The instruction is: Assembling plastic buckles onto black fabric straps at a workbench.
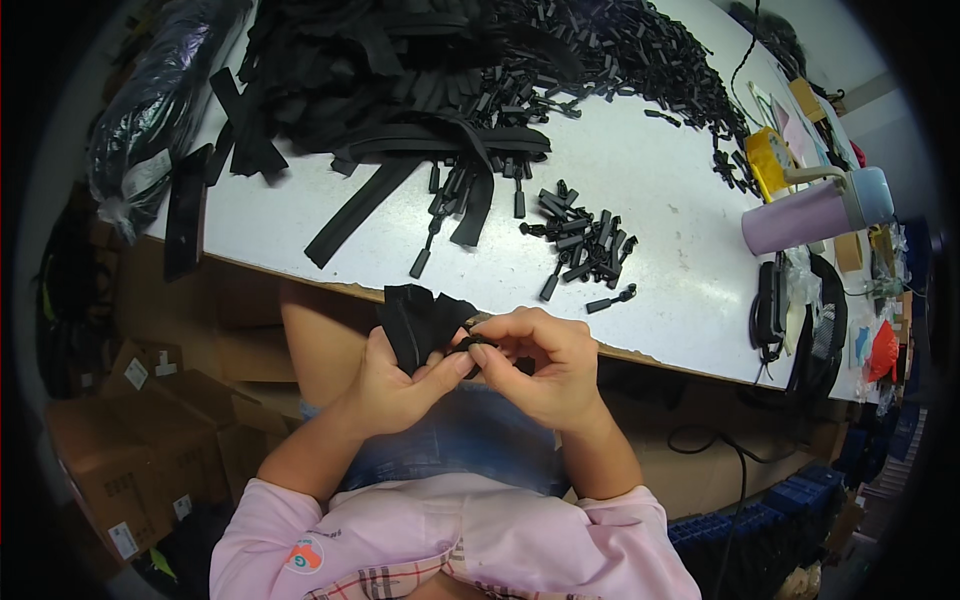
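Pinching 1 limp, folded black strip (pixel 410 325) by the white table (pixel 680 290), the left hand (pixel 398 388) is meeting the right hand (pixel 548 368), which is pinching 1 small dark piece (pixel 477 342).

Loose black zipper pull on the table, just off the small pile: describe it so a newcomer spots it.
Start at the white table and find the small pile of black zipper pulls beyond the right hand. The loose pull lies between that pile and the table's front edge. Unlike the overlapping piled ones, it lies alone.
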A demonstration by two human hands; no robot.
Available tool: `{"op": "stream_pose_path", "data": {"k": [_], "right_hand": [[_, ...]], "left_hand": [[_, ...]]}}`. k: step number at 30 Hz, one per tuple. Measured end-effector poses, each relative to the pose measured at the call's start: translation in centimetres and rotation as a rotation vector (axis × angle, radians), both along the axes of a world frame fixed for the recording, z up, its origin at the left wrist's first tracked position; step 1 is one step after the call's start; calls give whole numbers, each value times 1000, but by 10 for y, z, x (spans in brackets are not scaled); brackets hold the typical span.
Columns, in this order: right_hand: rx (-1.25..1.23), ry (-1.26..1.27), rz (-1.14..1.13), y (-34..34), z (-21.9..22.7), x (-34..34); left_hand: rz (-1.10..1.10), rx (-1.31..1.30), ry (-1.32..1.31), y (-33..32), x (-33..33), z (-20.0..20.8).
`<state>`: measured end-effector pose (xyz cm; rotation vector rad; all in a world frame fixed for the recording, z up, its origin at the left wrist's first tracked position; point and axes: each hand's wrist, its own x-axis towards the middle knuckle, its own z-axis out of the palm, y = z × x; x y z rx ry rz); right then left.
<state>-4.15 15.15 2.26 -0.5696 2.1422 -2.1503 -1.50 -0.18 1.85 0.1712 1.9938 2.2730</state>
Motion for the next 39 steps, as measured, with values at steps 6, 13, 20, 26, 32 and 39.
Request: {"op": "stream_pose_path", "data": {"k": [6,13,20,26,32,39], "right_hand": [[99,76,-14,-1,1,2],[339,526,-158,-7,2,2],[387,511,-121,-6,4,1],[303,467,-153,-7,3,1],[288,385,-98,-3,9,0],[331,505,-150,-6,6,1]], "left_hand": [[119,-65,45,6,-1,-1],[169,-84,-26,8,-3,-4],[109,-103,-91,3,-6,-4],[143,-33,-90,5,-3,-11],[90,-122,68,1,-4,-9],[132,-47,25,5,0,-15]]}}
